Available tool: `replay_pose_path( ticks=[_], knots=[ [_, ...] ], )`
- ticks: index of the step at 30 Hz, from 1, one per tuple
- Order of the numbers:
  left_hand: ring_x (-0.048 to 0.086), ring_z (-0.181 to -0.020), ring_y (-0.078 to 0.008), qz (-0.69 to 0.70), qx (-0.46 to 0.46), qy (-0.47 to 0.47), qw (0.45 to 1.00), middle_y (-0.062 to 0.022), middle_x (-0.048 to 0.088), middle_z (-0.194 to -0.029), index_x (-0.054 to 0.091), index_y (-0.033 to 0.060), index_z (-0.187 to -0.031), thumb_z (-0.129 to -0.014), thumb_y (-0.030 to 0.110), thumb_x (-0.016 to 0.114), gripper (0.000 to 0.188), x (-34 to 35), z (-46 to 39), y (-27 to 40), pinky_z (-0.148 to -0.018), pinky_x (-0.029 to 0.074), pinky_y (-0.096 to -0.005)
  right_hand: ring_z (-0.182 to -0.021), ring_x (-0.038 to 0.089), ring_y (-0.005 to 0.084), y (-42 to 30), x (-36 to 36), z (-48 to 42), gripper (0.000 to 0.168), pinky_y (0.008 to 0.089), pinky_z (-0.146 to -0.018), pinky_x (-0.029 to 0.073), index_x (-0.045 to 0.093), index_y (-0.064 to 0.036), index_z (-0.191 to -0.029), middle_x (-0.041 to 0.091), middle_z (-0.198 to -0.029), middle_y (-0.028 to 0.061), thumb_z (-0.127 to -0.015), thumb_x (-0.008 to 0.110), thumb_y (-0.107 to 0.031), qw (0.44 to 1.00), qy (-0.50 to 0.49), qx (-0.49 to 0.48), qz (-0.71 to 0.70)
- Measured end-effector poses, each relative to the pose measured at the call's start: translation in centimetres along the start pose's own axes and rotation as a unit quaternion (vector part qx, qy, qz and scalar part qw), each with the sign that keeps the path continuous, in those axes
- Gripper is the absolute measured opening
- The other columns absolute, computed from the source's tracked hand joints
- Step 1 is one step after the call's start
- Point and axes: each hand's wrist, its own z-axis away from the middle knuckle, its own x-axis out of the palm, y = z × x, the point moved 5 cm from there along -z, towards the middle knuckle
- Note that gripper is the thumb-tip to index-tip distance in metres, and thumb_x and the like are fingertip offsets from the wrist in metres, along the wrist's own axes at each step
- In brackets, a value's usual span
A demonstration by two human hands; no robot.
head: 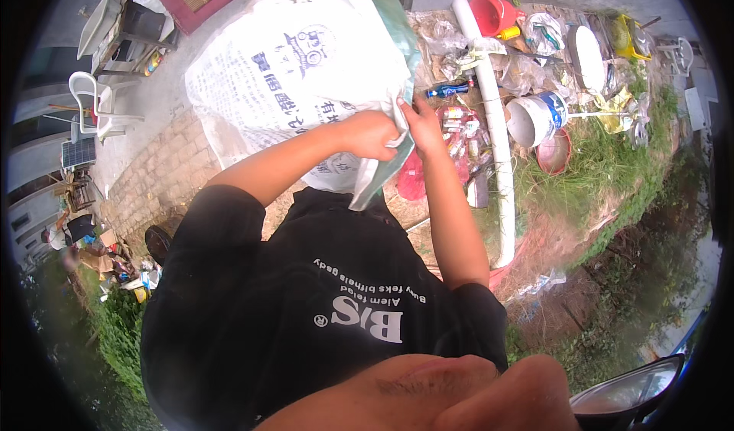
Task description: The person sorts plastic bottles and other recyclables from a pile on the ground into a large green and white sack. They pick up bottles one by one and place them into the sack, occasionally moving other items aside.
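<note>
A large white woven plastic sack (241,104), printed in dark writing with a picture of a vehicle, hangs in front of my body. Its side panel is green (393,7). My left hand (371,134) is closed in a fist on the folded white and green edge of the sack. Close beside it, my right hand (424,126) pinches the same edge, thumb on the near side. A strip of the edge dangles below both hands towards my black shirt (287,293). What the sack holds is hidden.
Right of me lie a red mesh bag (410,181), several bottles, a blue bottle (448,90) and a long white pipe (494,116). Beyond are a white bucket (524,122) and a red bucket (487,17). Leftward stand a white plastic chair (106,107) and a distant person (59,236).
</note>
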Motion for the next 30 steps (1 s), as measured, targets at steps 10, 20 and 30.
replay_pose_path(
  ticks=[10, 20, 30],
  knots=[
    [0.058, -0.057, -0.0281, 0.095, -0.133, 0.065, 0.984, -0.0174, 0.059, -0.062, 0.067, -0.0009, -0.076, -0.075, 0.025, 0.067, 0.026, -1.7, -3.6, -1.8, -0.059, 0.046, -0.0379, -0.08, 0.064, 0.0193, 2.5, -11.4, 3.5, 0.021, 0.0314, -0.073, 0.051, 0.061, 0.005, -0.106, 0.066, -0.095, 0.0108, -0.088, 0.051, 0.001, 0.936, 0.229, 0.027, -0.268],
    [0.056, -0.057, -0.0137, 0.199, -0.205, 0.252, 0.925, -0.0072, 0.061, -0.062, 0.069, -0.0019, -0.083, -0.08, 0.023, 0.069, 0.025, -6.6, -6.0, -7.0, -0.057, 0.045, -0.0311, -0.102, 0.059, 0.0246, 9.5, -15.5, 5.6, 0.04, 0.0347, -0.087, 0.047, 0.047, 0.007, -0.124, 0.057, -0.119, 0.0155, -0.084, 0.054, 0.005, 0.918, 0.258, 0.124, -0.274],
    [0.058, -0.059, -0.0115, 0.393, -0.189, 0.389, 0.812, -0.0042, 0.064, -0.068, 0.069, -0.0032, -0.086, -0.082, 0.019, 0.067, 0.022, -10.7, -4.1, -14.6, -0.056, 0.046, -0.0282, -0.103, 0.057, 0.0278, 10.3, -9.8, -0.6, 0.049, 0.0399, -0.08, 0.052, 0.044, -0.001, -0.13, 0.056, -0.119, 0.0135, -0.084, 0.061, 0.0, 0.941, 0.275, 0.086, -0.18]
  ],
)
